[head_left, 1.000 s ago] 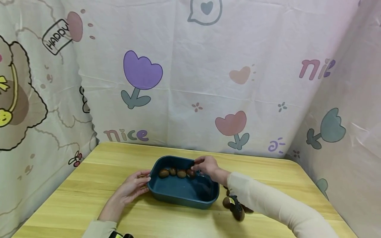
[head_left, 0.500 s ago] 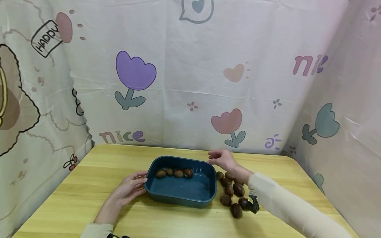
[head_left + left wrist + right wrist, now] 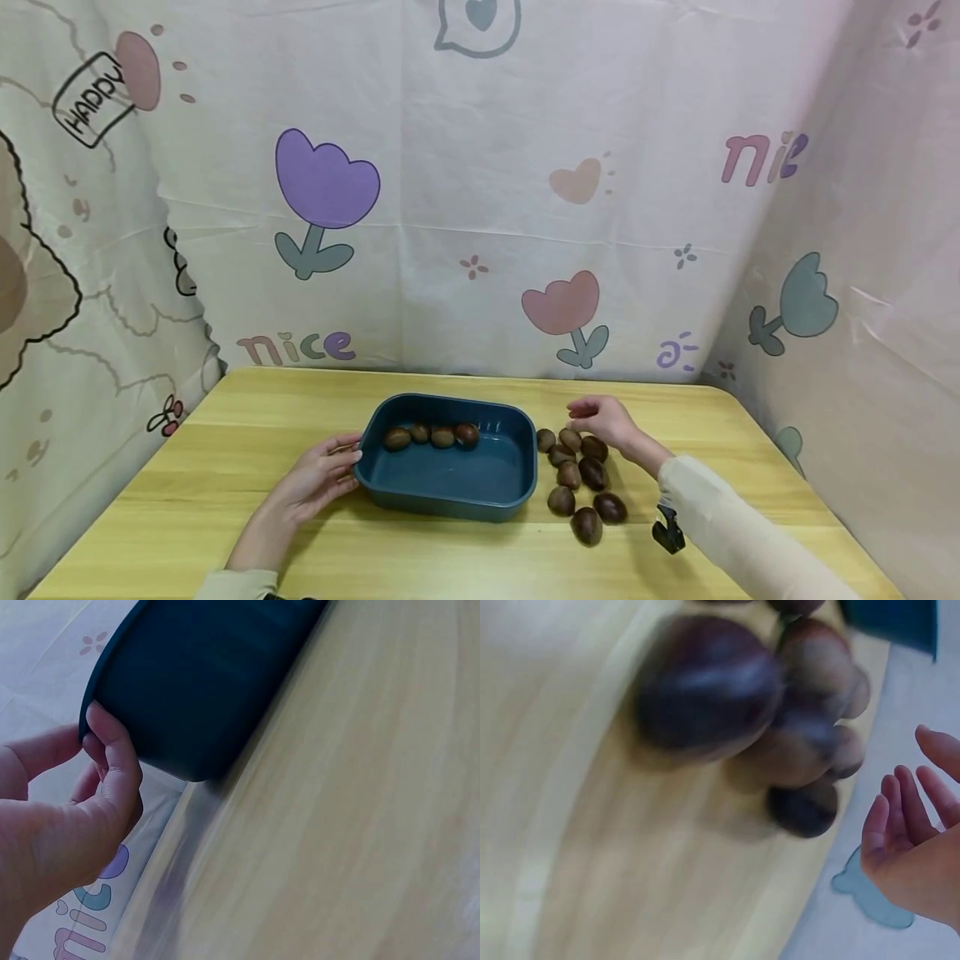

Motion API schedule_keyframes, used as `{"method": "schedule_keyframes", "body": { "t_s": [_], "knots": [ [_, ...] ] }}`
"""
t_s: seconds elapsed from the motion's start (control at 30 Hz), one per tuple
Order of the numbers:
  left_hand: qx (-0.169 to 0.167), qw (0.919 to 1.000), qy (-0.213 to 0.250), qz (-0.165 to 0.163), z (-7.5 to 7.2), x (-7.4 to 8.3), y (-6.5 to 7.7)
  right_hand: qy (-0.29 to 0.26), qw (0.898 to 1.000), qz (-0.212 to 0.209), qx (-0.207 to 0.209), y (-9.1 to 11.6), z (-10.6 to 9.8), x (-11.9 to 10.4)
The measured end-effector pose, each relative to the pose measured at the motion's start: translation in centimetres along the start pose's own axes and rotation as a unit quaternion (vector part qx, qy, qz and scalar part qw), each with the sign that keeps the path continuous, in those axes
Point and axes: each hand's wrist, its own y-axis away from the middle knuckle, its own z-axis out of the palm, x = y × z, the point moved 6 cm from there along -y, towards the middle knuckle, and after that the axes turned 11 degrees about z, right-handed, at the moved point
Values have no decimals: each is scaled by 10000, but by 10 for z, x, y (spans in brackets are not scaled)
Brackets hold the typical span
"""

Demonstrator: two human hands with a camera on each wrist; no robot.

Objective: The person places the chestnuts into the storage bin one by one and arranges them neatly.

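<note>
A dark teal rectangular container [image 3: 450, 498] stands on the table with a short row of brown chestnuts [image 3: 442, 437] along its far side. At its left end my left hand [image 3: 322, 479] holds the rim; the left wrist view shows curved fingers [image 3: 112, 746] at the edge of the wall. Right of the container, several loose chestnuts [image 3: 568, 475] lie in a cluster. My right hand [image 3: 609, 423] hovers over the cluster's far end, apart from the nuts. In the right wrist view its fingers [image 3: 904, 802] are loosely bent, with nothing seen between them.
The light wooden table [image 3: 262, 417] ends at the back against a printed cloth [image 3: 442, 317], which also hangs on both sides. One chestnut [image 3: 545, 440] lies close beside the container's right wall.
My right hand has left the inside of the container and moved right to the loose chestnuts. The row inside stays in place. My left hand keeps its place as the head view shifts.
</note>
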Motion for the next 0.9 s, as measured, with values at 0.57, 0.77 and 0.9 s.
{"method": "schedule_keyframes", "body": {
  "t_s": [0.57, 0.77, 0.9],
  "knots": [
    [8, 10000, -58, 32, 0, 1, 2, 332, 9982, 309, -389, -10, 9, 34],
    [17, 10000, -77, 57, 1, 0, 1, 421, 9969, 365, -553, -14, 12, 36],
    [20, 10000, -65, 52, 1, 0, 1, 534, 9965, 362, -524, -17, 12, 36]
  ]
}}
